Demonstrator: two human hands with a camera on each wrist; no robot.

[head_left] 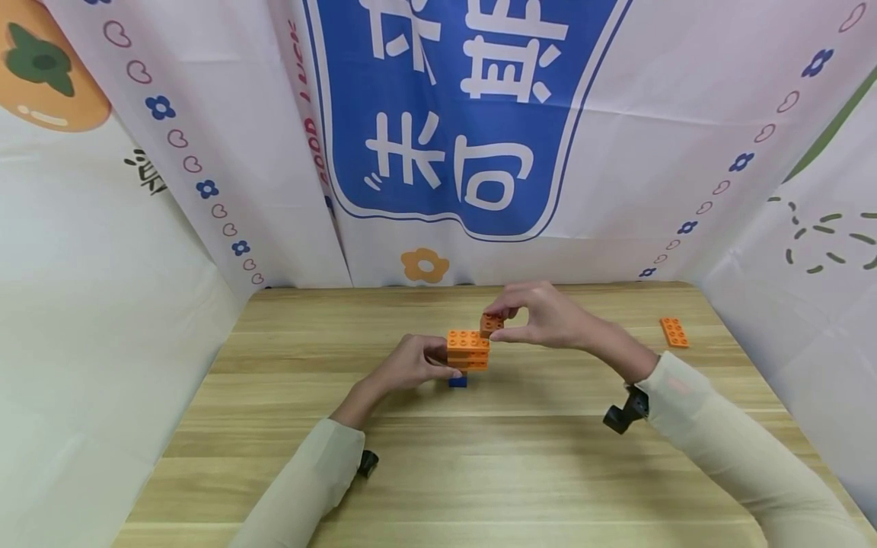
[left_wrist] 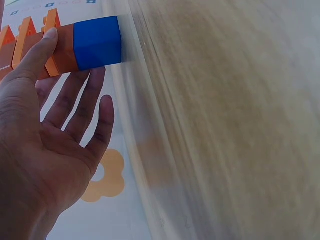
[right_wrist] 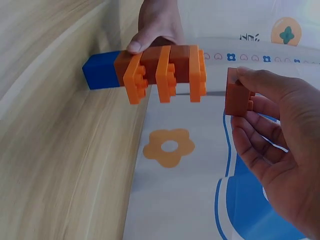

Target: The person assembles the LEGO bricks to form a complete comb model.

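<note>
A tower of toy building bricks (head_left: 468,352) stands upright on the table, with a blue brick (left_wrist: 98,43) at its base. Above that, brown bricks alternate with wider orange plates, which jut out to one side; an orange plate (right_wrist: 196,75) with bare studs tops it. My left hand (head_left: 411,361) holds the tower low down, thumb on one side and fingers on the other. Between thumb and fingertips, my right hand (head_left: 548,316) pinches a loose brown brick (right_wrist: 237,92). That brick is just above and apart from the top plate, its studs facing upward.
A separate orange plate (head_left: 674,332) lies on the right part of the wooden table (head_left: 521,472). Printed cloth (head_left: 651,152) hangs behind the far table edge and along both sides. Black wrist straps or mounts (head_left: 626,411) show near the sleeves.
</note>
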